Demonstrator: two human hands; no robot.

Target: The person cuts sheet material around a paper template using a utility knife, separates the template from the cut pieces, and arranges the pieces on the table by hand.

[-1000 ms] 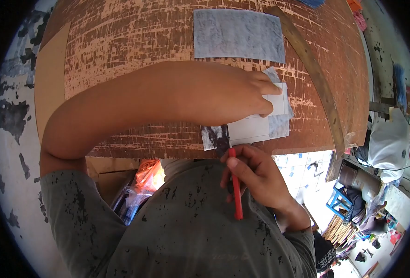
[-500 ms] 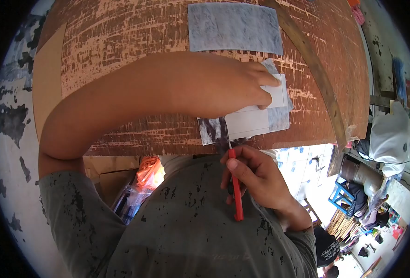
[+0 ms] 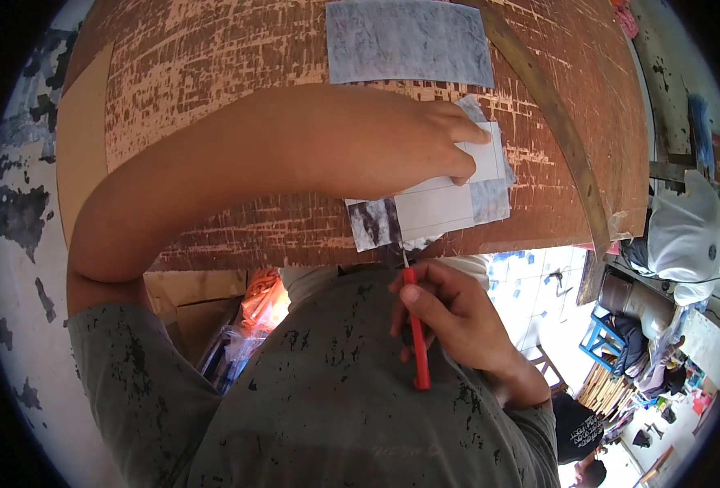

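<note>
One right hand gripping red cutter, left hand spread on card, orange bag, contents unclear

Even light, strong fisheye bend
The floor glares nearly white toward 4 o'clock; the shirt sits dimmer at 6 o'clock. The table bows at 2 o'clock, corners black.

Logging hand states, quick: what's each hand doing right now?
Left hand: open, fingers spread, resting on the white rectangular card.
Right hand: closed around the slim red-handled, thin-bladed tool.
</note>
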